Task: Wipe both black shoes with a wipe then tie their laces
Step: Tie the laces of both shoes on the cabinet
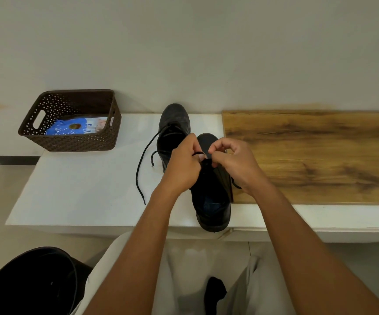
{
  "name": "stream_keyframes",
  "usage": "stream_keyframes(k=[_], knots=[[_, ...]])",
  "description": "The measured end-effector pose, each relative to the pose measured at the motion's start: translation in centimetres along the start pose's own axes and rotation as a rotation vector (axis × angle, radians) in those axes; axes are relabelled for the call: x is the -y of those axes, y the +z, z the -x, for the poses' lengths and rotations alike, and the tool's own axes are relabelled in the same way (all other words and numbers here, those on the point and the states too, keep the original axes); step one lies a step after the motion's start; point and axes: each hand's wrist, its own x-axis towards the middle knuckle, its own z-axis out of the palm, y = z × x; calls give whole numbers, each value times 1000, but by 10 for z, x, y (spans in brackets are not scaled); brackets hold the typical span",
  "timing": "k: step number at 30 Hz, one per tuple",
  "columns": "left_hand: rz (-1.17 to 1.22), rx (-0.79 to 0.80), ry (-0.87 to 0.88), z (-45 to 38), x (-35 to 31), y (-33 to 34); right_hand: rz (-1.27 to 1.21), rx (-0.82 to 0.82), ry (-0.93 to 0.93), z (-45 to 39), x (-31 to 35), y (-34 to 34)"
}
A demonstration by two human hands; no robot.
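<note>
A white bench (74, 189) runs along the wall, with a wooden board (315, 155) lying on its right part. A brown woven basket (70, 142) stands at the bench's far left, holding a blue wipe packet (70, 129). 2 black shoes sit mid-bench: the near shoe (212, 201) with its heel at the front edge, the far shoe (174, 126) just behind it, its loose lace (142, 164) trailing across the bench. The left hand (181, 164) and right hand (236, 164) meet over the near shoe, fingers curled and pinching its laces (201, 154).
</note>
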Motion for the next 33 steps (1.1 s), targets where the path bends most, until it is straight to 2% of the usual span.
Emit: stream_keyframes(k=[4, 7, 11, 15, 16, 19, 21, 25, 30, 33], knots=[[314, 56, -213, -1, 2, -12, -24, 164, -14, 2, -5, -3], [454, 69, -337, -3, 6, -16, -57, 205, -35, 5, -4, -2], [518, 42, -367, -2, 3, -12, -130, 92, -108, 6, 0, 4], [586, -52, -367, -3, 2, -5, 60, -49, -117, 0, -9, 3], [583, -86, -361, -2, 3, -2, 92, -70, -111, 0, -10, 2], [318, -214, -273, 5, 5, 10, 244, -119, -112, 5, -10, -1], [234, -270, -234, 8, 4, 17, 305, -139, -91, 9, -11, -1], [257, -314, -253, 11, 1, 22, 302, -169, -5, 12, -10, -3], [227, -429, -297, 14, 16, 7, 245, -309, 169, 16, -12, -31], [196, -414, -351, 22, 29, 5, 298, -238, 319, 18, -19, -43]])
